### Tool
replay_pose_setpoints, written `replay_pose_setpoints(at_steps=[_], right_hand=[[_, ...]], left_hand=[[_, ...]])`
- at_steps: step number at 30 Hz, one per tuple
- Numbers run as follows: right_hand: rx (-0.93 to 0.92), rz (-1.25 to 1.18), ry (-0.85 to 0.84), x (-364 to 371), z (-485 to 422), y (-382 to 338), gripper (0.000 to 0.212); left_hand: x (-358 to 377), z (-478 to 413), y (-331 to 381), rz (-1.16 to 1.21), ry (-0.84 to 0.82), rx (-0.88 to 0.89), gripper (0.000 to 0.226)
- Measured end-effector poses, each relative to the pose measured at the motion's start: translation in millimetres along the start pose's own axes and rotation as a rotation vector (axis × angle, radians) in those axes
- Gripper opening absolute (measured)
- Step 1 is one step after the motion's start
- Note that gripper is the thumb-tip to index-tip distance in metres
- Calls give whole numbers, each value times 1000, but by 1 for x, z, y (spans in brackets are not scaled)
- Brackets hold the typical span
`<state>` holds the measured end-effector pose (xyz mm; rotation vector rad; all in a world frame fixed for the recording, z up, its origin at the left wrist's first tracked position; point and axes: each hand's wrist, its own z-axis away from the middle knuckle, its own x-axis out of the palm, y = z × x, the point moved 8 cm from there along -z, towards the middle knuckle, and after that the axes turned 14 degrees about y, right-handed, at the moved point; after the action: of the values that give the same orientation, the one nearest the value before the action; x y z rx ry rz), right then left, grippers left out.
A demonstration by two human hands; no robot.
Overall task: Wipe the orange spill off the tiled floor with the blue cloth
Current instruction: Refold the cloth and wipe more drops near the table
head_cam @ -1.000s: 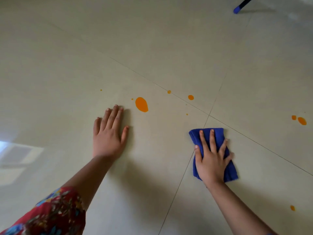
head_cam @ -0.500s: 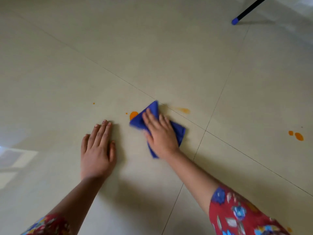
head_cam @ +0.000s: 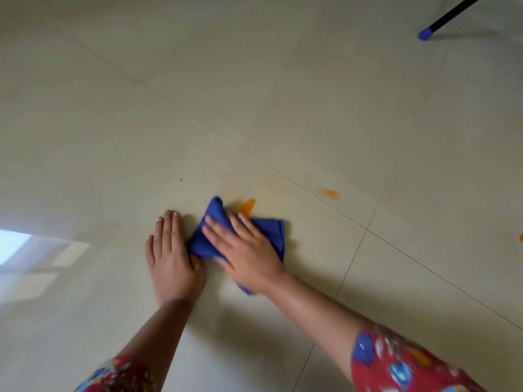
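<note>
My right hand (head_cam: 245, 249) lies flat on the crumpled blue cloth (head_cam: 271, 232) and presses it to the beige tiled floor (head_cam: 283, 94). Just beyond the cloth shows a bright orange streak (head_cam: 248, 205) with a faint orange haze around it. A smeared orange patch (head_cam: 329, 193) lies farther right near a grout line, and a tiny orange dot (head_cam: 181, 179) sits to the left. My left hand (head_cam: 169, 250) rests palm down on the floor, fingers together, touching the cloth's left edge. Part of the cloth is hidden under my right hand.
A black pole with a blue tip (head_cam: 426, 33) touches the floor at the top right. One orange spot (head_cam: 521, 237) shows at the right edge. A bright window reflection (head_cam: 17, 244) lies on the tiles at the left.
My right hand has slid the cloth leftwards over the big orange drop, leaving a streak and haze. The drop to the right is now smeared. The cloth now touches my left hand.
</note>
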<state>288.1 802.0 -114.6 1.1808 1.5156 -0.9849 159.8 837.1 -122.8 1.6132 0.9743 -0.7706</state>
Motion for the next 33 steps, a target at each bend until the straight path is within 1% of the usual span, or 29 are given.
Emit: replay_pose_setpoints(at_steps=[1, 2, 4, 6, 8, 9, 10, 11, 12, 13, 14, 15, 17, 19, 20, 21, 22, 23, 24, 25, 26, 27, 28, 29, 30, 31, 32, 33], right_hand=[[-13, -38, -12, -4, 23, -6, 57], [42, -59, -5, -11, 45, 3, 57], [245, -4, 52, -21, 69, 52, 55], [440, 97, 81, -21, 55, 104, 53], [515, 99, 94, -11, 10, 118, 54], [506, 82, 98, -5, -17, 108, 54], [450, 59, 108, -1, -40, 88, 55], [339, 48, 129, 3, -54, 60, 56], [209, 21, 109, 6, -55, 29, 55], [98, -24, 51, 6, -42, 3, 55], [50, -69, 10, 4, -19, -10, 55], [74, -89, 16, 0, 4, -5, 55], [296, -67, 66, -10, 37, 39, 53], [554, 10, 103, -15, 43, 88, 53], [598, 43, 111, -17, 40, 95, 53], [549, 41, 127, -18, 36, 84, 53], [423, 3, 115, -18, 35, 61, 54], [232, -48, 92, -18, 40, 33, 55], [52, -74, 33, -18, 52, 11, 57], [-34, -68, -1, -17, 59, 9, 59], [6, -35, 0, -17, 57, 23, 59], [150, 20, 40, -15, 47, 47, 56], [360, 50, 87, -13, 33, 74, 53], [527, 70, 141, -12, 16, 93, 50], [587, 68, 181, -10, -6, 100, 49], [530, 31, 205, -5, -32, 91, 49], [391, -37, 193, 3, -62, 71, 49], [211, -75, 158, 10, -87, 42, 50]], left_hand=[[-1, 0, -2, -7, -3, 0, 73], [-1, 0, -3, -13, -6, -4, 73], [-1, 0, -4, -21, -7, -13, 71], [0, -1, -4, -31, -6, -14, 71], [1, 2, -5, -36, -16, -18, 71], [2, 2, -6, -31, -11, -20, 71], [1, 2, -6, -22, -1, -24, 71], [0, 1, -7, -13, 8, -32, 71], [-1, 0, -7, -5, 17, -40, 70], [-1, -2, -8, -2, 23, -43, 71], [-2, -3, -9, -4, 26, -41, 72], [-2, -4, -9, -10, 23, -33, 73], [-1, -3, -7, -21, 3, -14, 72], [0, -2, -6, -34, -12, -8, 73], [1, 0, -7, -42, -20, -8, 73], [1, 1, -7, -46, -27, -10, 73], [1, 2, -7, -46, -26, -13, 72], [0, 1, -6, -44, -20, -18, 72], [-1, 0, -5, -43, -15, -21, 72], [-1, -2, -4, -41, -12, -20, 72], [-1, -3, -3, -38, -12, -15, 72], [0, -4, -3, -38, -19, -8, 72], [2, -3, -3, -44, -29, -3, 73], [2, -2, -3, -50, -35, 0, 73], [3, 0, -2, -53, -40, 0, 74], [3, 1, -2, -54, -41, 1, 75], [3, 1, -2, -51, -41, 2, 76], [3, 0, -2, -44, -37, 3, 77]])
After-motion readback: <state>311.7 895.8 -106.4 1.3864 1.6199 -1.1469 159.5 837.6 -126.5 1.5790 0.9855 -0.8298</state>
